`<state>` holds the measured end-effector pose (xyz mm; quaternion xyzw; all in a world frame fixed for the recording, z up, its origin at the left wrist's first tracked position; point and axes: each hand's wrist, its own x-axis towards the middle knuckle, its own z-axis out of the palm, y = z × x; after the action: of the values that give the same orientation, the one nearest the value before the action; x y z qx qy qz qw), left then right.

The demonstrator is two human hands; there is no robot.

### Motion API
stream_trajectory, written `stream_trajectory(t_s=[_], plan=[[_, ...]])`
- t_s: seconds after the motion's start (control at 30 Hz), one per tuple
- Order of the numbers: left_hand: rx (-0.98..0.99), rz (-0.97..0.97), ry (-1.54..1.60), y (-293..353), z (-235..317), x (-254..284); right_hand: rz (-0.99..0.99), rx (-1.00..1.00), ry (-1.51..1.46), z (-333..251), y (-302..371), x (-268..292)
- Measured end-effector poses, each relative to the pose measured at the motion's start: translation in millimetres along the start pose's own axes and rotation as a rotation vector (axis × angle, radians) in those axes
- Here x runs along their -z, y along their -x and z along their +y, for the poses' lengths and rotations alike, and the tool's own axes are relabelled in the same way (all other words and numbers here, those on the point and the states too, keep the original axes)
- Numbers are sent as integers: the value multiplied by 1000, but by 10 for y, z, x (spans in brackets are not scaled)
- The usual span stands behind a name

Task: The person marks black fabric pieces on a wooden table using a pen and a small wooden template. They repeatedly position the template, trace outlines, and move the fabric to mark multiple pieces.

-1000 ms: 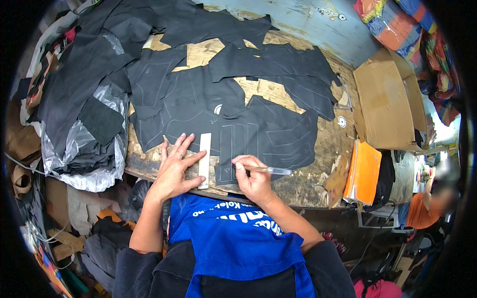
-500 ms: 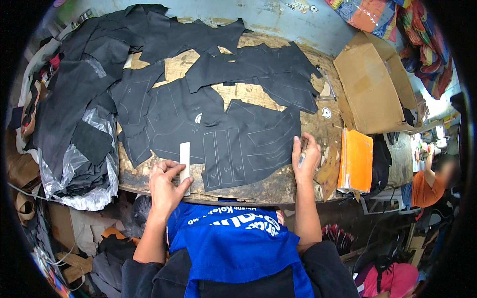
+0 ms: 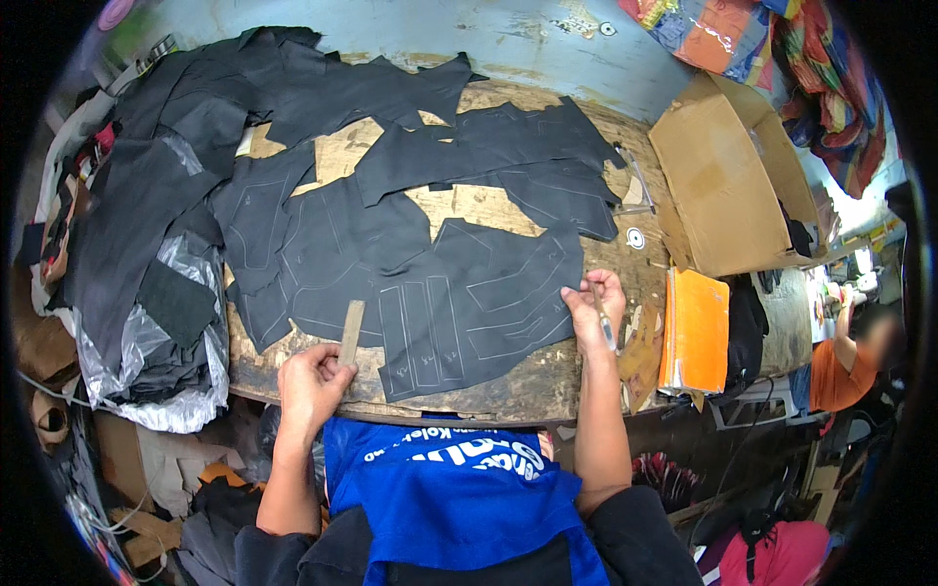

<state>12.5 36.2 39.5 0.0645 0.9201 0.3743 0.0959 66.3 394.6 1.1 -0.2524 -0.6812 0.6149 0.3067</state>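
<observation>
A narrow, flat, straight strip (image 3: 353,332), grey-tan on the face I see, stands between the thumb and fingers of my left hand (image 3: 313,389). Its far end overlaps the near edge of a black leather-like sheet (image 3: 508,264). Pale outlines of long strips and curved shapes are drawn on that sheet. My right hand (image 3: 598,313) is closed round a slim marking pen (image 3: 606,330) with a clear barrel, at the sheet's right edge. Thumb and fingertips meet by that edge; whether they pinch it I cannot tell.
More black pieces (image 3: 489,137) cover the worn wooden table (image 3: 469,208). Plastic-wrapped black material (image 3: 147,342) is piled at left. An open cardboard box (image 3: 723,186) and an orange folder-like item (image 3: 696,327) stand at right. Another person in orange (image 3: 838,369) is farther right.
The strip has gone from white to grey-tan, apparently turned or tilted, and my left hand sits slightly lower. My right fingers have closed in toward the sheet's edge, and the pen has swung round.
</observation>
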Motion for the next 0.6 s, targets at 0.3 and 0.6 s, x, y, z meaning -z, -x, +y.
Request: stream_trajectory(t_s=[0.3, 0.6], plan=[[20, -15, 154, -36, -109, -14, -157, 313, 247, -578, -221, -97], [-58, -25, 88, -23, -153, 23, 672, 648, 175, -2034, -1954, 1508]])
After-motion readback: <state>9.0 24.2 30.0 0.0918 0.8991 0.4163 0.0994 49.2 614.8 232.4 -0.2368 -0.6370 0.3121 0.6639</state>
